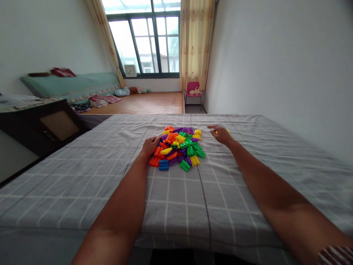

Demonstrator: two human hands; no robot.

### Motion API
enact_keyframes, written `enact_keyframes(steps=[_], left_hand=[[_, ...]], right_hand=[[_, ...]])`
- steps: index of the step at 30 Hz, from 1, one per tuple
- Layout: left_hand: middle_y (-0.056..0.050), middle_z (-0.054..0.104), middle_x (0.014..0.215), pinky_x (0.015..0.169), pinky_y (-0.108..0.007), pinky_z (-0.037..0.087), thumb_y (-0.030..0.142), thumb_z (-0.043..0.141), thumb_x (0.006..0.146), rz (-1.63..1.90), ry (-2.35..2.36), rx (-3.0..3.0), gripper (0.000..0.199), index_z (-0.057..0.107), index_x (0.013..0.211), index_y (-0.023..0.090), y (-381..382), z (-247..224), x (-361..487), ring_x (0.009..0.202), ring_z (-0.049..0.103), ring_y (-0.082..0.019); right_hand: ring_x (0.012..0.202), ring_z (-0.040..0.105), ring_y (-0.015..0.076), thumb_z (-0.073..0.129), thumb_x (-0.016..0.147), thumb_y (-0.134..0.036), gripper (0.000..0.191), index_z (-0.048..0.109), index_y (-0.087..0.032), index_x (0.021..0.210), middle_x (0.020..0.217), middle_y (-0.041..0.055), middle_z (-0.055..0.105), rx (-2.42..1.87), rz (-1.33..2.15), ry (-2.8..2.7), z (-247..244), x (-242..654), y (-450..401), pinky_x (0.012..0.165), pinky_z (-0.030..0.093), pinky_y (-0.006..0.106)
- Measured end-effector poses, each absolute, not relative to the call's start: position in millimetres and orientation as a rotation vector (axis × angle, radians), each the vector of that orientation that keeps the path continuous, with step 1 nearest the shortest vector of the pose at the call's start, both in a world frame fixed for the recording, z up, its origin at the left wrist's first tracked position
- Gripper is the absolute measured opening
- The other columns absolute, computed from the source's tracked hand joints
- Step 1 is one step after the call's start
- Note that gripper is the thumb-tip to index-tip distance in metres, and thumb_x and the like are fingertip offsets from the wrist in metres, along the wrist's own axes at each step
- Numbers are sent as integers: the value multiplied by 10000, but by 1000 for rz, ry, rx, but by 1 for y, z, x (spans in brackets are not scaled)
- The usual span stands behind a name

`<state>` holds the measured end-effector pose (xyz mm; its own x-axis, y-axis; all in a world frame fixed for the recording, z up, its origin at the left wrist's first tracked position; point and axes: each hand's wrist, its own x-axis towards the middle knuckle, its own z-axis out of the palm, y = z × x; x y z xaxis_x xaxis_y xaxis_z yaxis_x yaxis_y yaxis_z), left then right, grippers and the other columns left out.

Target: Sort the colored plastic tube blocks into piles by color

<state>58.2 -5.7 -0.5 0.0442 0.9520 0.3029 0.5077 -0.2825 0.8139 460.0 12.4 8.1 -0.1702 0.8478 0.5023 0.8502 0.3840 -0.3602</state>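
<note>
A heap of small plastic building pieces [179, 145] in orange, yellow, green, purple and blue lies on a grey checked cloth [176, 198]. Each piece looks like short tubes joined side by side. My left hand [150, 145] rests against the heap's left edge, loosely curved, next to a dark blue piece; its fingertips are partly hidden. To the right of the heap, apart from it, my right hand [221, 135] is just over the cloth, thumb and fingers spread. Behind it shows a yellow piece [227, 131], partly covered by the hand.
A dark cabinet [41, 136] stands at the left. Beyond the cloth lies a brown mat-covered bed [154, 102] with folded clothes [104, 100] on it. A pink chair [193, 88] with a plush toy stands by the curtain [197, 44]. A white wall [281, 62] runs along the right.
</note>
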Motion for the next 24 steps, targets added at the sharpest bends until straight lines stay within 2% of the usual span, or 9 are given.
enact_keyframes(steps=[3, 6, 8, 10, 13, 15, 18, 21, 24], left_hand=[[-29, 658, 607, 525, -239, 364, 527, 495, 783, 1198, 1475, 1825, 440, 703, 736, 143, -8, 1, 60, 646, 566, -178], [-23, 648, 589, 523, -240, 360, 520, 495, 781, 1197, 1490, 1832, 426, 691, 712, 149, -9, 3, 60, 638, 558, -174], [-21, 648, 590, 525, -241, 362, 523, 496, 779, 1183, 1494, 1834, 423, 687, 709, 152, -10, 4, 60, 639, 558, -172], [-20, 650, 593, 530, -243, 366, 527, 497, 778, 1180, 1491, 1828, 423, 687, 715, 155, -9, 4, 60, 643, 563, -173], [-20, 650, 590, 534, -248, 369, 538, 498, 776, 1186, 1480, 1821, 432, 690, 716, 156, -9, 4, 61, 641, 568, -176], [-20, 650, 589, 531, -251, 368, 547, 500, 773, 1188, 1473, 1815, 441, 692, 717, 155, -10, 3, 61, 638, 568, -177], [-27, 657, 596, 525, -251, 366, 558, 503, 770, 1192, 1461, 1792, 453, 698, 731, 151, -11, 4, 62, 641, 571, -183], [-30, 657, 593, 524, -251, 367, 564, 502, 770, 1187, 1456, 1781, 462, 700, 736, 147, -11, 4, 62, 644, 573, -186], [-25, 654, 587, 529, -249, 369, 564, 502, 769, 1183, 1469, 1790, 465, 703, 735, 146, -10, 4, 62, 644, 574, -183]], right_hand=[[1099, 584, 211, 463, 856, -158, 438, 572, -229, 1275, 1286, 60, 605, -1258, 19, -2288, 0, 418, 6, 998, 415, 390], [1186, 532, 224, 502, 876, -217, 387, 586, -219, 1254, 1294, 79, 595, -1251, -4, -2381, -6, 404, 0, 1011, 402, 395], [1078, 591, 227, 589, 845, -332, 373, 623, -204, 1193, 1204, 98, 641, -1363, 32, -2358, -3, 409, -2, 922, 460, 356], [893, 643, 207, 658, 773, -484, 438, 657, -206, 1111, 1049, 82, 695, -1548, 120, -2313, 6, 421, -3, 780, 497, 300], [755, 649, 180, 552, 793, -633, 465, 703, -220, 943, 871, 51, 721, -1801, 181, -2215, 21, 443, -2, 666, 473, 254], [795, 656, 182, 464, 868, -586, 450, 715, -214, 903, 873, 55, 727, -1818, 154, -2159, 27, 454, -1, 688, 468, 251], [856, 658, 177, 496, 888, -439, 354, 686, -214, 1085, 1082, 50, 705, -1655, 257, -2159, 25, 461, -1, 758, 491, 266], [897, 651, 174, 609, 820, -395, 496, 567, -246, 1291, 1283, 45, 611, -1500, 474, -2250, 16, 456, -4, 798, 513, 286], [920, 646, 172, 675, 766, -403, 545, 568, -267, 1283, 1240, 33, 634, -1447, 546, -2342, 12, 450, -4, 812, 505, 275]])
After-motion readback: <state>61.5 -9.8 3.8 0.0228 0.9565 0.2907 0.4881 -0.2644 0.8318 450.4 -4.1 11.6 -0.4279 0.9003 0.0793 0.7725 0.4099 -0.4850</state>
